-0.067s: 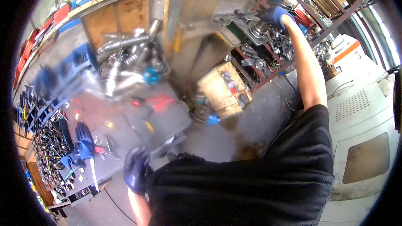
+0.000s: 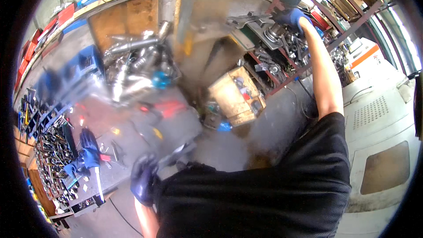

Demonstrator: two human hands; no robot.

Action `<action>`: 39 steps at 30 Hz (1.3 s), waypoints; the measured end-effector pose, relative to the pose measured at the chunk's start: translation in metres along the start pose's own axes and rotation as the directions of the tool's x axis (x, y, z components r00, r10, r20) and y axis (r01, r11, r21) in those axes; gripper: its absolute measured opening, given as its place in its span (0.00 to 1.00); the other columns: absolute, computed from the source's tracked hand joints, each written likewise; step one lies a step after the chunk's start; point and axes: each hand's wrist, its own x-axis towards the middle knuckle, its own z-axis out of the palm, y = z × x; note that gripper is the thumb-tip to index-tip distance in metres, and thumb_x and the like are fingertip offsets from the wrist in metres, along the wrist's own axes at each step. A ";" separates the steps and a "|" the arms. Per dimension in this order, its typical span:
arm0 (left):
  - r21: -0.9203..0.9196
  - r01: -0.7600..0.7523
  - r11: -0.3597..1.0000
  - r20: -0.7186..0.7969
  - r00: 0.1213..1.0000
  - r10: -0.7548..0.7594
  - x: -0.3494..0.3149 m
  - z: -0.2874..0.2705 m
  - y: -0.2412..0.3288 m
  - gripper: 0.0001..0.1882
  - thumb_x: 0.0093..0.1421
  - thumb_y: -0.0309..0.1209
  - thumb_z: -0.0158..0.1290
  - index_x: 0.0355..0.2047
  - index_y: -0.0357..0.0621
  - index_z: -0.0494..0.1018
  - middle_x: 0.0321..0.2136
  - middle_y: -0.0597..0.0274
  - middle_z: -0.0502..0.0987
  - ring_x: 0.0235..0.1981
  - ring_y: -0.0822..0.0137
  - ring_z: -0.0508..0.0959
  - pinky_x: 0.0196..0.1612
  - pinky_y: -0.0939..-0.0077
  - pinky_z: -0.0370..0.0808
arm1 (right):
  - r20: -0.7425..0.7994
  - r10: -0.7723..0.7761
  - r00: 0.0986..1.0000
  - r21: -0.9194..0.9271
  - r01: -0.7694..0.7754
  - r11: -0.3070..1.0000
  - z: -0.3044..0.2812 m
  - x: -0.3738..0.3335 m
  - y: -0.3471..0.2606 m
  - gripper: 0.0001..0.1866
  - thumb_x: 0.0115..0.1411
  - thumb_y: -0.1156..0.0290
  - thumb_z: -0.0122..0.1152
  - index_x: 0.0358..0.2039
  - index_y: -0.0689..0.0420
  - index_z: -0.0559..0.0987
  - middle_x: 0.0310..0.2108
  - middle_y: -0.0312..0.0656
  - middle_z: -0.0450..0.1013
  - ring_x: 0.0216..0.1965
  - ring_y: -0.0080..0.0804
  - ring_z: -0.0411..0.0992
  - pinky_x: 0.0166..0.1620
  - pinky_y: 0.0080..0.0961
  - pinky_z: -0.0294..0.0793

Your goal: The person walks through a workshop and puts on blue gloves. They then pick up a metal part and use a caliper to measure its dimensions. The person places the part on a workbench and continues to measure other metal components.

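My right arm reaches up and away to a metal rack on the right. The blue-gloved right hand (image 2: 290, 18) looks closed at a large grey wrench-like tool (image 2: 247, 19); its dark fingers hide what they hold. Below it lies a round stepped metal part (image 2: 274, 34). My left hand (image 2: 144, 177), in a dark blue glove, hangs low beside my body, near the front edge of a grey bench (image 2: 119, 174). Its fingers point away and are smeared, so their closure is unclear. A loose pair of blue gloves (image 2: 90, 155) lies on that bench.
A bin of shiny metal parts (image 2: 136, 61) stands at the back left, beside blue bins (image 2: 83, 64). Many small tools (image 2: 50, 158) crowd the far left. A wooden box (image 2: 229, 99) sits below the rack (image 2: 282, 86). A pale machine cabinet (image 2: 374, 119) fills the right side.
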 end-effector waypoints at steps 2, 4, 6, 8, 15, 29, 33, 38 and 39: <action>0.022 0.000 1.000 -0.010 1.000 0.000 -0.007 -0.005 0.009 0.21 0.71 0.31 0.52 0.63 0.43 0.69 0.58 0.53 0.77 0.57 0.58 0.78 0.59 0.64 0.75 | -0.001 0.142 0.990 0.357 -0.132 0.925 -0.009 -0.033 -0.039 0.22 0.55 0.57 0.72 0.46 0.56 0.85 0.35 0.39 0.81 0.33 0.29 0.76 0.34 0.32 0.78; -0.012 0.015 1.000 0.004 1.000 -0.015 -0.006 -0.013 0.012 0.21 0.71 0.30 0.52 0.63 0.43 0.69 0.58 0.53 0.77 0.57 0.59 0.78 0.59 0.64 0.75 | -0.031 0.053 0.998 0.216 -0.045 0.975 -0.011 -0.035 -0.029 0.21 0.60 0.54 0.66 0.48 0.53 0.84 0.38 0.46 0.82 0.35 0.39 0.77 0.41 0.37 0.77; -0.042 0.038 0.998 -0.004 0.999 -0.039 -0.005 -0.025 0.011 0.21 0.71 0.30 0.52 0.63 0.42 0.69 0.58 0.52 0.77 0.57 0.59 0.78 0.59 0.65 0.75 | 0.034 -0.024 0.999 0.094 0.021 0.995 -0.017 -0.032 -0.032 0.25 0.63 0.48 0.60 0.52 0.52 0.81 0.46 0.50 0.81 0.42 0.50 0.78 0.49 0.42 0.76; -0.074 0.059 0.995 -0.042 0.997 -0.063 -0.008 -0.032 0.017 0.21 0.71 0.30 0.51 0.63 0.42 0.69 0.58 0.53 0.77 0.57 0.59 0.78 0.59 0.65 0.75 | -0.049 0.106 0.993 -0.114 -0.111 0.987 -0.030 -0.051 -0.093 0.25 0.63 0.48 0.60 0.53 0.52 0.81 0.47 0.51 0.81 0.42 0.50 0.78 0.50 0.42 0.76; -0.071 0.035 0.997 -0.095 0.995 -0.041 -0.016 -0.052 0.020 0.21 0.72 0.30 0.51 0.63 0.43 0.69 0.58 0.53 0.77 0.56 0.60 0.79 0.58 0.67 0.75 | 0.054 0.155 0.986 0.315 -0.164 0.935 -0.016 -0.017 -0.034 0.28 0.56 0.47 0.71 0.45 0.59 0.84 0.35 0.44 0.79 0.33 0.32 0.73 0.38 0.40 0.77; 0.008 0.049 0.999 0.121 0.991 -0.050 -0.015 -0.061 0.028 0.22 0.71 0.31 0.50 0.64 0.38 0.67 0.60 0.52 0.75 0.61 0.60 0.75 0.63 0.64 0.72 | -0.153 -0.178 0.972 0.567 0.234 0.790 0.000 -0.135 -0.206 0.17 0.63 0.72 0.62 0.53 0.54 0.81 0.51 0.40 0.79 0.47 0.27 0.76 0.51 0.25 0.77; -0.118 0.210 0.971 0.161 0.968 -0.190 -0.010 -0.061 0.011 0.27 0.72 0.43 0.51 0.65 0.39 0.66 0.60 0.50 0.75 0.57 0.60 0.78 0.60 0.65 0.74 | 0.081 -0.447 0.891 0.796 0.212 0.567 0.127 -0.251 -0.373 0.23 0.58 0.75 0.68 0.56 0.54 0.79 0.51 0.38 0.79 0.51 0.29 0.76 0.55 0.26 0.76; 0.123 0.104 0.987 -0.120 0.989 -0.089 0.000 -0.122 -0.040 0.22 0.74 0.44 0.42 0.56 0.39 0.71 0.46 0.50 0.79 0.44 0.62 0.80 0.46 0.69 0.78 | 0.333 -0.677 0.657 0.903 -0.014 0.430 0.229 -0.328 -0.531 0.21 0.61 0.60 0.68 0.52 0.56 0.81 0.48 0.51 0.80 0.47 0.42 0.81 0.53 0.35 0.79; 0.007 0.100 0.995 -0.122 0.988 -0.098 -0.003 -0.148 -0.049 0.22 0.74 0.43 0.39 0.53 0.39 0.72 0.43 0.51 0.79 0.40 0.63 0.79 0.42 0.72 0.77 | 0.347 -0.646 0.680 0.875 0.014 0.484 0.258 -0.328 -0.537 0.21 0.61 0.58 0.68 0.51 0.56 0.82 0.47 0.52 0.81 0.47 0.45 0.81 0.53 0.36 0.79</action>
